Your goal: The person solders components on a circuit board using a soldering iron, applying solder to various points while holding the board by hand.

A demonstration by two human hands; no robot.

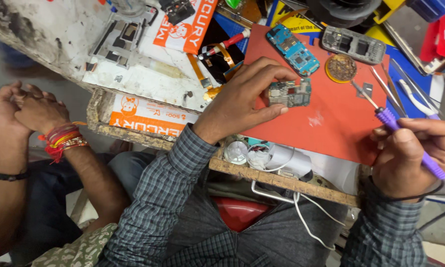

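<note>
Your left hand [247,101] pinches the circuit board [290,93], right hand [414,158] grips the soldering iron [405,136]; a loose pinch risks the board slipping.

Blue-grey plaid sleeves [158,198] — buttoned cuffs; thin black wristband [420,196].

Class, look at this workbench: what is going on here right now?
A person in a checked shirt holds a small circuit board on a red mat with the left hand. The right hand grips a purple soldering iron, its tip off the board. A blue circuit board lies above. Another person's clasped hands rest nearby.
</note>
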